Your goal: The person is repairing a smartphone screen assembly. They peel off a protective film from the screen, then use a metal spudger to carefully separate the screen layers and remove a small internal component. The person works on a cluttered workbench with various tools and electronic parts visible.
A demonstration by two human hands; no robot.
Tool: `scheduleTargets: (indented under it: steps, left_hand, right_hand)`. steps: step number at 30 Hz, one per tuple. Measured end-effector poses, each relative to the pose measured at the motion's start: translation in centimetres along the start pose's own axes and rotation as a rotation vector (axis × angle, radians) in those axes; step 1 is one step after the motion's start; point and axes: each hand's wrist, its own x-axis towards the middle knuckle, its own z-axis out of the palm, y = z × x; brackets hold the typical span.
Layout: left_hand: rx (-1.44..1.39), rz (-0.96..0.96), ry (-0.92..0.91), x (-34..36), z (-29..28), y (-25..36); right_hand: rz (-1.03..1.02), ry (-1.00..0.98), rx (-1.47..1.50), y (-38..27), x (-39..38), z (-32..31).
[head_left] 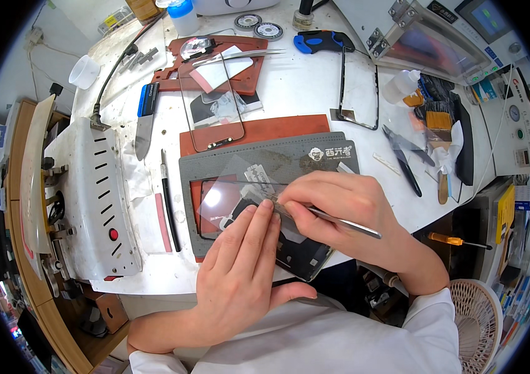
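Note:
My left hand (pixel 238 249) lies flat, its fingers stretched out and pressed down on a clear sheet (pixel 218 194) that catches the light. Pinched in my right hand (pixel 346 209) is a slim silver metal tool (pixel 355 227), its rear end pointing down to the right. The working tip is hidden by my fingers near the left fingertips. Below both hands an opened phone (pixel 302 257) with a dark inside lies aslant at the mat's front edge. A grey printed mat (pixel 265 157) lies beneath, over a reddish-brown pad (pixel 308 123).
Left of the mat lie a black-handled craft knife (pixel 166 209) and a blue-handled blade (pixel 146 118). Behind stand a red-brown holder (pixel 255 75) and a thin phone frame (pixel 212 100). Pliers (pixel 405 165), a brush (pixel 440 140) and a machine (pixel 439 43) are on the right.

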Motion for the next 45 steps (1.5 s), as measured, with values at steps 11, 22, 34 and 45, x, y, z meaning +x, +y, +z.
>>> scheduleTargets:
  steps: [11, 22, 34, 45]
  left_hand:
    - [0.021, -0.002, 0.016, 0.4, -0.4, 0.1]
    - [0.03, -0.007, 0.033, 0.5, -0.4, -0.2]
    - [0.078, -0.033, 0.045, 0.8, -0.8, -1.1]
    - [0.101, -0.023, 0.026, 0.6, -0.8, -0.9]
  right_hand:
    - [0.029, -0.022, -0.02, -0.2, -1.1, -0.7]
    - [0.065, -0.049, -0.014, -0.5, -2.0, -1.4]
    - [0.041, -0.013, 0.047, 0.5, -0.1, -0.4]
    - [0.022, -0.019, 0.025, 0.5, -0.3, -0.6]
